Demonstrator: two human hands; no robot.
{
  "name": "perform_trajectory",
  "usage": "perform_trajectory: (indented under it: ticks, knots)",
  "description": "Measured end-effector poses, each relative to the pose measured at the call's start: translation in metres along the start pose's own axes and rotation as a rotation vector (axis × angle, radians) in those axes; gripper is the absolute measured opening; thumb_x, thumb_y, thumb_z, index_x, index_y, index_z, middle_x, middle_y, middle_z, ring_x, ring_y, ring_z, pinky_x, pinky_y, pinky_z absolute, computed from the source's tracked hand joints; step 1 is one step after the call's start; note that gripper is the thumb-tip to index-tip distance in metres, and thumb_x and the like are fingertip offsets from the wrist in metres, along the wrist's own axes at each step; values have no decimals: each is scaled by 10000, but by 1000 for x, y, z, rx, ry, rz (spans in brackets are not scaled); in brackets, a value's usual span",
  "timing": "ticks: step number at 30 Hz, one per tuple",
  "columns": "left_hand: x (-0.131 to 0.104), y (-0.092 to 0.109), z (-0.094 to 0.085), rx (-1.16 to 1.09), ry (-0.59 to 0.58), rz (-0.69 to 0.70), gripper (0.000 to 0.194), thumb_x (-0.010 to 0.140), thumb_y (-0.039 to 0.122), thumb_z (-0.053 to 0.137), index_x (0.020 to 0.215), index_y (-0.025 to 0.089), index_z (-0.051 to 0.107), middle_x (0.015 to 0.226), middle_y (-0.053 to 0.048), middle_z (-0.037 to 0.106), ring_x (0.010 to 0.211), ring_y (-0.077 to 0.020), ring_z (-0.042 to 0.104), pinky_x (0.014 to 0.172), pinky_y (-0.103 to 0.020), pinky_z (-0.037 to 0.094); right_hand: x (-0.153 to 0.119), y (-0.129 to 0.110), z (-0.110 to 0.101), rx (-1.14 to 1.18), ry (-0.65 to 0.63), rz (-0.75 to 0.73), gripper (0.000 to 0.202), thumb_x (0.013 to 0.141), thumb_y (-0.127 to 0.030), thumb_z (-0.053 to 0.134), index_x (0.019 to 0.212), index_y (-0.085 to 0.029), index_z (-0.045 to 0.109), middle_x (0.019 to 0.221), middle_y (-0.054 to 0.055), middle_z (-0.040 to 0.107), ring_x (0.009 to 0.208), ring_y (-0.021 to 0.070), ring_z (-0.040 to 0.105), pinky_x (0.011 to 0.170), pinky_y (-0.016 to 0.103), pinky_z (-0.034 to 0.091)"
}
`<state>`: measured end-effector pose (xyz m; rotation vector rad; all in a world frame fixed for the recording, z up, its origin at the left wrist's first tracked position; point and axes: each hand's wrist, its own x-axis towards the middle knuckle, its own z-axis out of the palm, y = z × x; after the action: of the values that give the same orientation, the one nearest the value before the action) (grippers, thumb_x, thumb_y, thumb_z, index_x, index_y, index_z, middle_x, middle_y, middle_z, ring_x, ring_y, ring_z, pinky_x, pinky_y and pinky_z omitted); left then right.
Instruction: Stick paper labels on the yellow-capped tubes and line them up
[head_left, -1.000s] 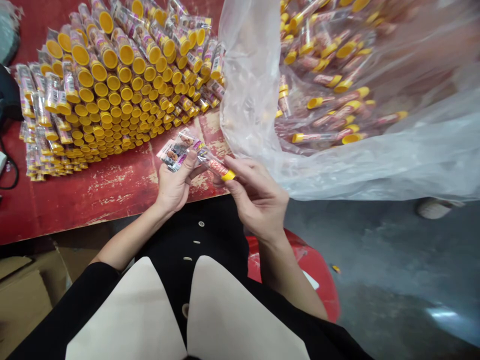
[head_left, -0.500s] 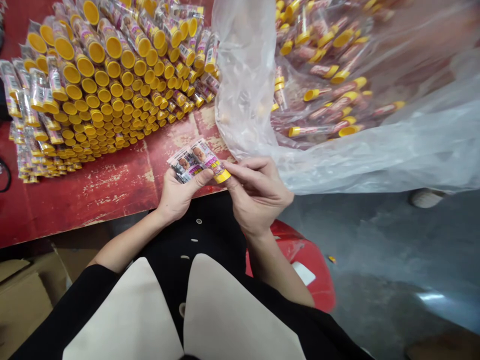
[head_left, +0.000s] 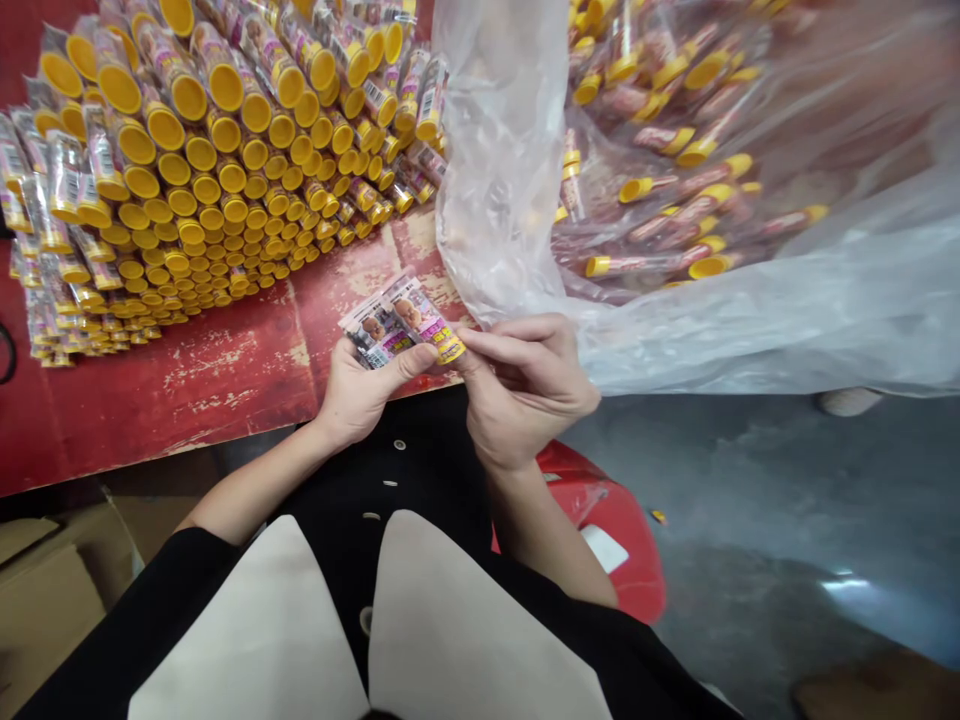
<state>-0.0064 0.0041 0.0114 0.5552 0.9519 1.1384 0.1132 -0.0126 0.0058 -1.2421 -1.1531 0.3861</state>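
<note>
My left hand (head_left: 360, 395) holds a small stack of printed labels (head_left: 375, 335), its thumb pressed across the front. At the right of the stack, one piece with a photo, pink and yellow print and a yellow lower end (head_left: 431, 325) lies slanted. My right hand (head_left: 525, 385) pinches its lower right edge between thumb and fingertips. Whether this piece is a loose label or is wrapped round a tube, I cannot tell. Both hands are just over the front edge of the red table (head_left: 247, 400).
A large pile of clear tubes with yellow caps (head_left: 225, 180) covers the table's back left. At right, a clear plastic bag (head_left: 495, 170) holds more yellow-capped tubes (head_left: 675, 215). A red stool (head_left: 630, 560) stands below right, cardboard (head_left: 45, 600) below left.
The view has shifted slightly. My right fingers remain at the front piece's lower edge; its yellow end, plain before, now looks patterned and narrower. My left hand keeps its hold.
</note>
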Motion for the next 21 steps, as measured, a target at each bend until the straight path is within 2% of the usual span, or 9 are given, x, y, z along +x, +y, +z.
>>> perform_trajectory:
  ticks: [5, 8, 10, 13, 15, 17, 19, 21]
  knots:
    - [5, 3, -1, -1, 18, 13, 397, 593, 329, 920, 895, 182, 707, 859, 3, 764, 804, -155, 741, 848, -318, 601, 1, -1, 4, 20, -8, 35, 165, 758, -164, 814, 879, -273, 789, 765, -25, 616, 686, 80, 600, 590, 250, 485]
    - [10, 11, 0, -69, 22, 23, 401, 655, 391, 882, 950, 184, 705, 921, -20, 765, 897, -189, 753, 899, -345, 598, 21, 10, 15, 45, -14, 65, 103, 777, -203, 805, 862, -257, 782, 757, -17, 622, 689, 93, 596, 568, 254, 453]
    - [13, 18, -1, -134, 18, 15, 384, 765, 447, 794, 1043, 200, 697, 1005, -46, 765, 1003, -215, 744, 930, -368, 593, 51, 26, 39, 88, 8, 52, 60, 814, -261, 775, 868, -239, 761, 775, -10, 639, 695, 107, 600, 578, 270, 469]
    - [15, 26, -4, -169, 37, -12, 337, 888, 426, 669, 1134, 197, 680, 1059, -76, 761, 1071, -225, 728, 939, -378, 597, 116, 48, 101, 145, 10, 26, 49, 871, -282, 711, 864, -235, 705, 815, -9, 660, 710, 114, 595, 651, 299, 524]
    - [14, 29, -8, -153, 52, -27, 301, 898, 373, 665, 1129, 182, 680, 1038, -79, 764, 1054, -217, 733, 927, -368, 606, 155, 55, 142, 84, -67, 11, 82, 883, -224, 684, 816, -272, 682, 837, -17, 675, 774, 119, 601, 735, 299, 546]
    - [13, 31, -14, -121, 80, -29, 283, 875, 336, 698, 1109, 178, 681, 1005, -70, 769, 1012, -199, 742, 899, -343, 618, 182, 57, 165, 10, -216, -15, 164, 827, -159, 725, 762, -299, 672, 856, -24, 688, 822, 137, 624, 794, 309, 555]
    - [12, 33, -22, -94, 120, -19, 304, 839, 326, 742, 1101, 186, 678, 984, -54, 773, 963, -175, 750, 863, -306, 626, 193, 61, 158, -38, -337, -57, 169, 826, -171, 713, 823, -336, 682, 929, -39, 705, 857, 151, 641, 826, 326, 557]
    - [14, 33, -29, -79, 147, -16, 340, 799, 328, 783, 1090, 188, 678, 965, -44, 775, 906, -153, 755, 827, -267, 628, 193, 71, 122, -128, -348, -51, 134, 873, -236, 649, 915, -362, 670, 997, -54, 709, 901, 152, 629, 852, 334, 546]
